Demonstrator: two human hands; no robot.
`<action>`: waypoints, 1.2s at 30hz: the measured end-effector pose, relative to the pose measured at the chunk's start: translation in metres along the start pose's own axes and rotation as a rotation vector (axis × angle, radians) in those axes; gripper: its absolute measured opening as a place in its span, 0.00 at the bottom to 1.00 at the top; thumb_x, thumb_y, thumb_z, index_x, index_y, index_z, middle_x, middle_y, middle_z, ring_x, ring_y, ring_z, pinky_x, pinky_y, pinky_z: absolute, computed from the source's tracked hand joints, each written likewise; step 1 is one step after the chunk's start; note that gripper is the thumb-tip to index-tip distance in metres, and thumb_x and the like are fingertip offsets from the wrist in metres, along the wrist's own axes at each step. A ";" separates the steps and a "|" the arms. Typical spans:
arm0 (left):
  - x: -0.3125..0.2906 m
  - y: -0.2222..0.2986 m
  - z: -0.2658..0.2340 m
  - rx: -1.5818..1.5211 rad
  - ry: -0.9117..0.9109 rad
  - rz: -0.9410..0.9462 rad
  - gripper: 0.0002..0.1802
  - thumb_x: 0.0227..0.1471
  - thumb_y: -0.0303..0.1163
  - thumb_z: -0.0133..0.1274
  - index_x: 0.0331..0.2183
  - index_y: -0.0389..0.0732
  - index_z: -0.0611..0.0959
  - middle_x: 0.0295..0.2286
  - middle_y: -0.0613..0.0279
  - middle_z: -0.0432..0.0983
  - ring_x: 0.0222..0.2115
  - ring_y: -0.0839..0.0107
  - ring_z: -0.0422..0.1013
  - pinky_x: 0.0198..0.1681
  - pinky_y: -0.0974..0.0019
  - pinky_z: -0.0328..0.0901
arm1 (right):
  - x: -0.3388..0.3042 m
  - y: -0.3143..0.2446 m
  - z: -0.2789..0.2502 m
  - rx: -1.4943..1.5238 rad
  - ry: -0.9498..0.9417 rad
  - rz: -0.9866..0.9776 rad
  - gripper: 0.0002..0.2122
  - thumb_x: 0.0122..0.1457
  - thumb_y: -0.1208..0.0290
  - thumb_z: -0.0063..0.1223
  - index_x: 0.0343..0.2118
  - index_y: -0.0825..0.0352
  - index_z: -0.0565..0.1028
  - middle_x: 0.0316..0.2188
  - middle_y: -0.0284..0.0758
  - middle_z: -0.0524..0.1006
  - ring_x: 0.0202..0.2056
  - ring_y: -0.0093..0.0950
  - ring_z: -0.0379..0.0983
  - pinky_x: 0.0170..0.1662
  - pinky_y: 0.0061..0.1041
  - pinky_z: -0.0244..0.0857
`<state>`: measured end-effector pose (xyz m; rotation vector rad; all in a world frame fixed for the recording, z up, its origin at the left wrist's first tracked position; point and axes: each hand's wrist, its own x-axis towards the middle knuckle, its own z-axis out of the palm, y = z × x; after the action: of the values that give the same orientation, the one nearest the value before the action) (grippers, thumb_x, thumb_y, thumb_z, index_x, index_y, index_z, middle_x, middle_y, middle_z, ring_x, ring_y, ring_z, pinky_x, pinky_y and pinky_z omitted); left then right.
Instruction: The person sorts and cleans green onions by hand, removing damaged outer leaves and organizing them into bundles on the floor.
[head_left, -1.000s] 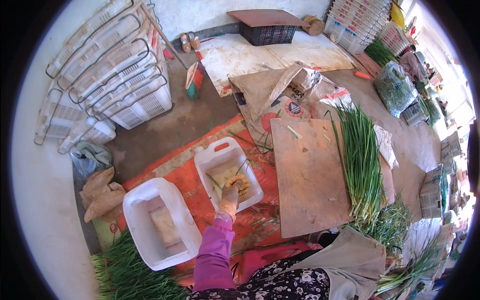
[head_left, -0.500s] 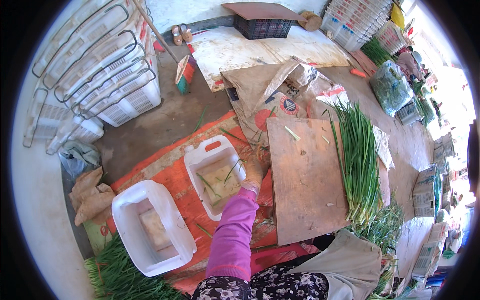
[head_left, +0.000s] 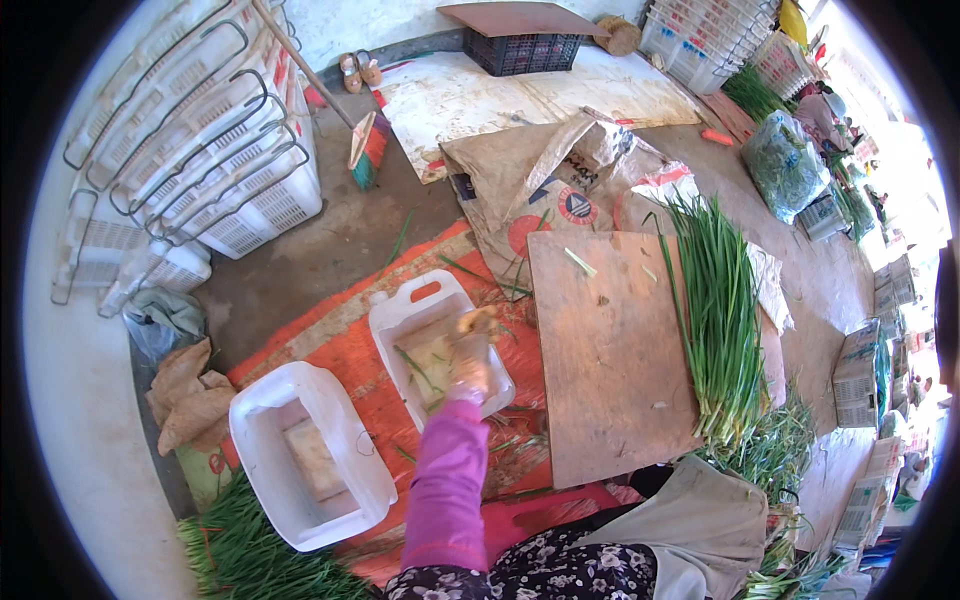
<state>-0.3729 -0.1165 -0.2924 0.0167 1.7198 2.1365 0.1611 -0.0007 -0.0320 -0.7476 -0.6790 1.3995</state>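
Observation:
My left hand (head_left: 474, 350), in a purple sleeve (head_left: 447, 480), reaches over the right side of a white plastic tub (head_left: 425, 288) cut from a jug. Its fingers look bent, but blur hides whether they hold anything. A few green leaf scraps (head_left: 418, 370) lie inside this tub. A second, similar white tub (head_left: 377, 490) sits nearer and to the left, with no greens visible in it. To the right is a brown wooden board (head_left: 610, 350); a bundle of garlic chives (head_left: 722, 330) lies along its right edge. My right hand is out of view.
Orange sheeting (head_left: 300, 345) lies under the tubs. More green stalks (head_left: 265, 550) are heaped at lower left. White crates (head_left: 240, 215) are stacked beside a broom (head_left: 368, 150). Beyond the board are woven sacks (head_left: 500, 180) and a black crate (head_left: 522, 55). A person (head_left: 825, 120) is at far right.
My left hand has moved left from the gap beside the board to over the tub. The tub's near end has shifted slightly right.

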 end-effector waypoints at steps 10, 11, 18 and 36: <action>-0.072 0.220 -0.046 0.102 0.084 0.532 0.12 0.50 0.33 0.54 0.33 0.34 0.80 0.21 0.65 0.74 0.16 0.82 0.65 0.16 0.81 0.58 | -0.005 -0.004 -0.033 0.069 0.013 -0.001 0.11 0.56 0.68 0.50 0.37 0.70 0.70 0.25 0.33 0.74 0.28 0.22 0.70 0.31 0.19 0.66; -0.083 0.233 -0.029 0.110 0.040 0.633 0.12 0.50 0.32 0.53 0.34 0.33 0.80 0.21 0.64 0.75 0.16 0.81 0.66 0.16 0.80 0.59 | -0.004 -0.004 -0.035 0.082 0.007 -0.002 0.11 0.56 0.68 0.50 0.37 0.70 0.70 0.25 0.33 0.74 0.28 0.22 0.70 0.32 0.19 0.66; -0.121 0.210 0.109 0.419 -0.287 1.054 0.14 0.46 0.25 0.53 0.38 0.43 0.79 0.33 0.57 0.77 0.31 0.65 0.74 0.34 0.67 0.69 | -0.023 -0.021 -0.055 0.157 0.017 -0.083 0.11 0.56 0.67 0.50 0.37 0.70 0.70 0.26 0.33 0.74 0.29 0.23 0.71 0.32 0.19 0.67; -0.259 0.007 0.147 1.167 -1.537 0.652 0.12 0.51 0.38 0.44 0.36 0.44 0.74 0.26 0.54 0.72 0.28 0.54 0.72 0.29 0.54 0.66 | -0.043 -0.050 -0.202 0.144 0.264 -0.228 0.12 0.57 0.66 0.49 0.39 0.70 0.71 0.28 0.34 0.76 0.31 0.24 0.73 0.35 0.20 0.70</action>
<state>-0.0993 -0.0600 -0.1887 2.0240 1.5111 0.4032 0.3489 -0.0569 -0.1136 -0.7014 -0.4369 1.1047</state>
